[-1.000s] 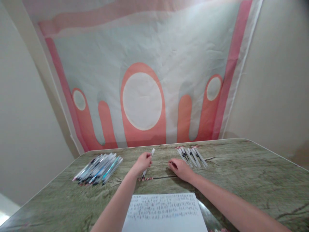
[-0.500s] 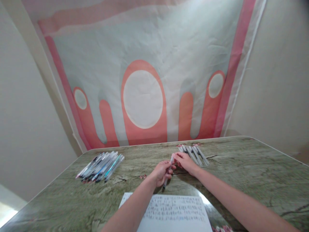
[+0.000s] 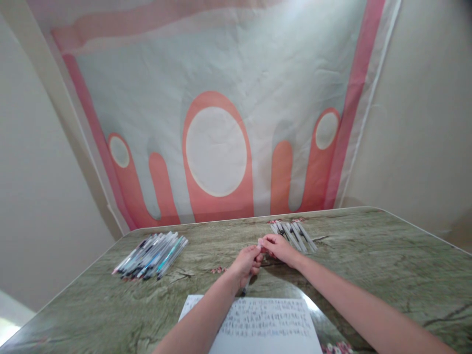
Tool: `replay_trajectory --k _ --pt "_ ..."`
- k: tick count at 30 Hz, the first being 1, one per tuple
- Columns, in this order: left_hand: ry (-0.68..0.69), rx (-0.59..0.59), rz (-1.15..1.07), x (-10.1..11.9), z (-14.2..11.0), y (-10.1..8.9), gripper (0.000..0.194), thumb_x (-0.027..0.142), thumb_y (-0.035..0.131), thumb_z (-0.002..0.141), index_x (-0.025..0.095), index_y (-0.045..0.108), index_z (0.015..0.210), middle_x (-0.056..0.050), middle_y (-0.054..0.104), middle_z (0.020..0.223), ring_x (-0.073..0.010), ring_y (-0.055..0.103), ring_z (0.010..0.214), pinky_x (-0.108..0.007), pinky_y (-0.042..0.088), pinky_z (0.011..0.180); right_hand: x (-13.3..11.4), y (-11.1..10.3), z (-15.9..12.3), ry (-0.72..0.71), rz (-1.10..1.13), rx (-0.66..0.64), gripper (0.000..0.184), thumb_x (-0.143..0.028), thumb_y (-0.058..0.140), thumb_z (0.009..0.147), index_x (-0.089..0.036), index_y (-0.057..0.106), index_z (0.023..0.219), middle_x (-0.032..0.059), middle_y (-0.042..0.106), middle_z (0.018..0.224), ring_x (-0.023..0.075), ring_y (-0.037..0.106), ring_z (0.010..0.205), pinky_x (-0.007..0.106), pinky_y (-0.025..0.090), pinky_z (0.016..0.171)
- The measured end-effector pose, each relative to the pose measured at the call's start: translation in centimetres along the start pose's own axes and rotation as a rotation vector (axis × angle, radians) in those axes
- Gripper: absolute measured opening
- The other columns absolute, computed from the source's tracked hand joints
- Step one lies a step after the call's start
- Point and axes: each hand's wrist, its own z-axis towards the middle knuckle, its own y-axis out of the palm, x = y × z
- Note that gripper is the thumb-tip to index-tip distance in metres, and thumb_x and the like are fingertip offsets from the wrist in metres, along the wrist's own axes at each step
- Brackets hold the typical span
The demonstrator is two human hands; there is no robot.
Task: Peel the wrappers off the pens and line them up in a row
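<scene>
My left hand is closed around the barrel of a pen, whose dark tip points down toward me. At the pen's upper end, the fingers of my right hand pinch the pale end, close against the left fingertips. Most of the pen is hidden by my hands. Just beyond my right hand lies a row of several clear pens with dark parts. Beneath my left forearm is a sheet of paper covered in handwriting.
On the left of the wood-patterned table lies a pile of many pens, some with blue or teal barrels. Behind the table's far edge hangs a grey and pink cloth against the wall.
The pen has tilted and sits lower in my left hand, showing less of its length. My two hands have come closer together at its upper end. The view has shifted slightly.
</scene>
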Motion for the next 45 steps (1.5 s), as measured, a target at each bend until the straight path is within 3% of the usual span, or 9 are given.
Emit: replay_trajectory --k 18,26,31,36,40,45 --pt "0.008 -0.018 0.103 0.0 -0.1 -0.1 0.035 0.047 0.053 0.070 0.019 0.043 0.088 0.010 0.027 0.048 -0.0004 0.016 0.035 -0.015 0.003 0.037 0.3 0.0 0.2 -0.008 0.078 0.061 0.034 -0.049 0.050 0.072 -0.016 0.053 0.064 -0.0057 0.042 0.048 0.0044 0.031 0.039 0.017 0.023 0.035" --pt "0.046 0.106 0.120 -0.6 0.0 0.3 0.037 0.050 0.045 0.072 0.017 0.043 0.089 0.006 0.040 0.053 -0.0007 0.022 0.035 -0.015 0.008 0.038 1.0 -1.0 1.3 0.047 0.071 0.186 0.036 -0.051 0.042 0.075 -0.017 0.052 0.069 -0.0036 0.046 0.049 0.0066 0.040 0.038 0.018 0.033 0.035" --pt "0.056 0.120 0.012 -0.6 0.2 0.0 0.023 0.037 0.046 0.074 0.017 0.040 0.084 0.004 0.044 0.058 -0.0018 0.031 0.039 -0.015 0.012 0.038 0.8 -3.7 3.5 0.043 -0.045 0.248 0.030 -0.042 0.045 0.076 -0.014 0.056 0.079 -0.0011 0.054 0.057 0.0059 0.044 0.041 0.016 0.035 0.036" --pt "0.067 0.141 0.013 -0.8 0.4 0.0 0.024 0.036 0.051 0.071 0.018 0.038 0.079 0.004 0.045 0.059 -0.0013 0.031 0.039 -0.014 0.012 0.039 1.4 -5.7 7.1 0.104 -0.241 0.249 0.015 -0.027 0.056 0.068 -0.012 0.058 0.070 -0.0022 0.055 0.049 0.0044 0.043 0.037 0.015 0.031 0.036" --pt "0.074 0.143 0.026 -0.9 0.6 -0.2 0.026 0.038 0.052 0.071 0.018 0.038 0.079 0.004 0.045 0.059 -0.0013 0.031 0.039 -0.015 0.012 0.038 2.0 -5.5 9.1 0.132 -0.419 0.229 0.008 -0.019 0.060 0.061 -0.012 0.059 0.060 -0.0035 0.053 0.039 0.0048 0.042 0.035 0.016 0.030 0.039" --pt "0.079 0.133 0.039 -1.1 0.8 -0.3 0.025 0.037 0.051 0.071 0.018 0.038 0.080 0.004 0.045 0.061 -0.0014 0.031 0.039 -0.015 0.012 0.038 2.1 -4.2 9.6 0.130 -0.602 0.189 0.011 -0.021 0.060 0.061 -0.013 0.062 0.054 -0.0021 0.053 0.037 0.0074 0.046 0.037 0.018 0.031 0.042"
